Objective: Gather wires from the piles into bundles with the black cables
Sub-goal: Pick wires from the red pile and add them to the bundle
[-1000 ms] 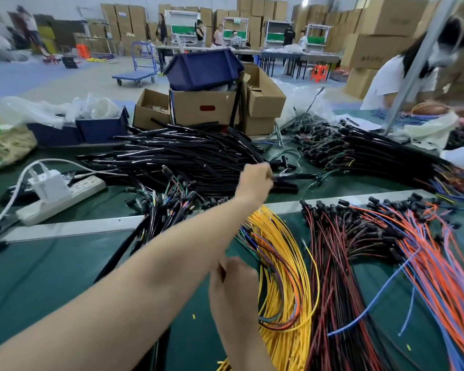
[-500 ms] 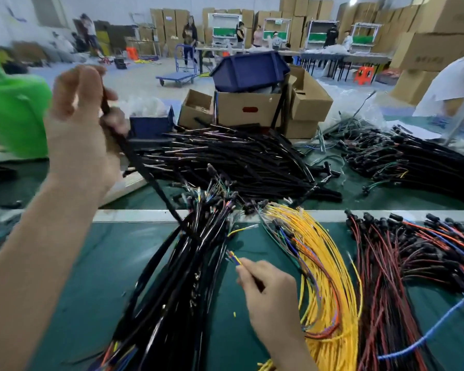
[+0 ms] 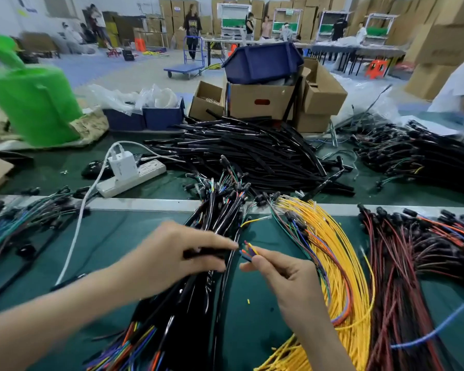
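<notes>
Wires (image 3: 248,251), a few coloured tips too blurred to count, are pinched in the right hand (image 3: 284,277) at centre frame. At 9 o'clock of them the blurred left hand (image 3: 172,261) grips one black cable (image 3: 206,254). One yellow pile (image 3: 340,263) lies at 3 o'clock, its lower end cut off.

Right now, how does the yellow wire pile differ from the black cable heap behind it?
The yellow wire pile is bright and thin-stranded; the black cable heap is glossy and thicker. The yellow wires lie combed in one curving sweep; the black cables lie criss-crossed. The yellow pile sits mostly on the near side of the metal strip, the black heap beyond it. Both lie loose on green tabletop.
</notes>
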